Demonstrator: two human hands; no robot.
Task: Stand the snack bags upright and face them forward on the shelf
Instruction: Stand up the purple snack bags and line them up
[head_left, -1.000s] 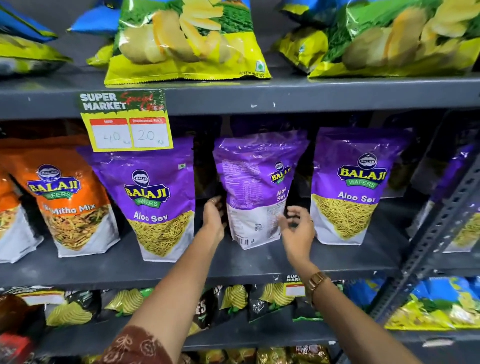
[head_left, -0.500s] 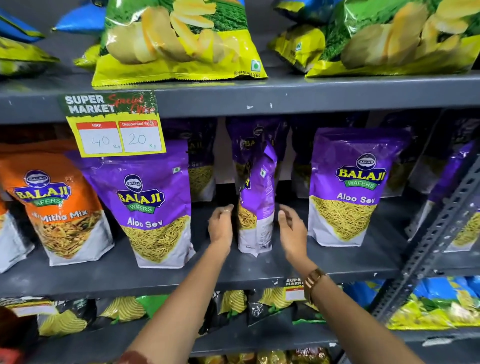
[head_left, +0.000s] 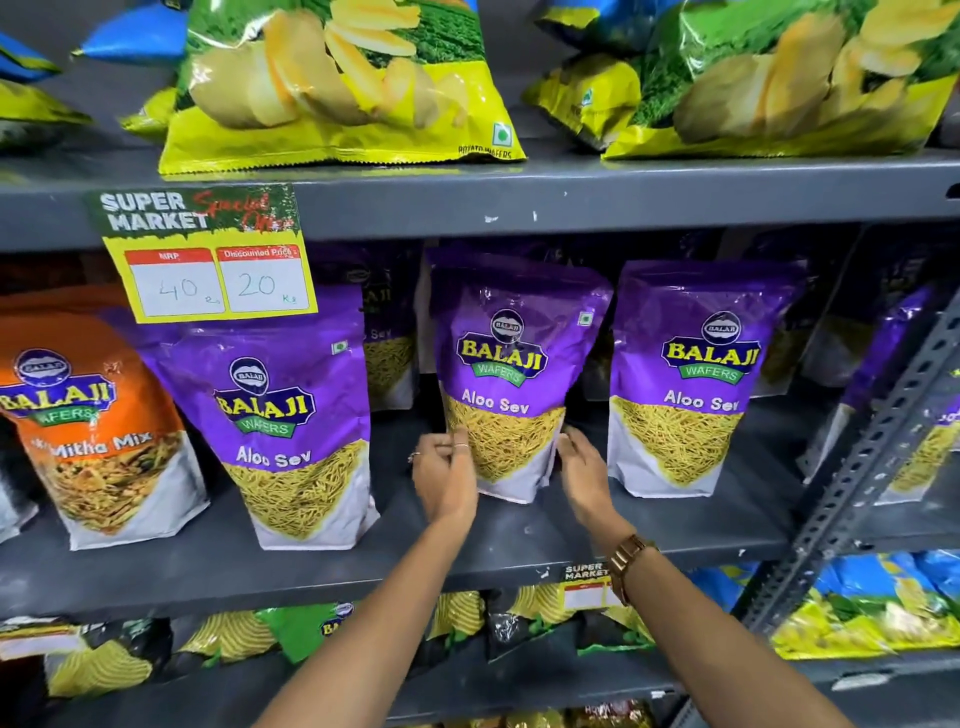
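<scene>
Both hands flank the middle Aloo Sev bag (head_left: 506, 384): left hand (head_left: 445, 475) fingers pinch its lower edge, right hand (head_left: 582, 465) fingers apparently touching, loosely spread. Square its base on the shelf (head_left: 675, 525), level with its neighbours, before letting go.

The grey shelf (head_left: 519, 545) carries three upright purple Aloo Sev bags facing forward, the middle bag (head_left: 511, 374) between the left bag (head_left: 291, 436) and right bag (head_left: 696, 374), with an orange bag (head_left: 98, 431) beyond the left bag.
</scene>
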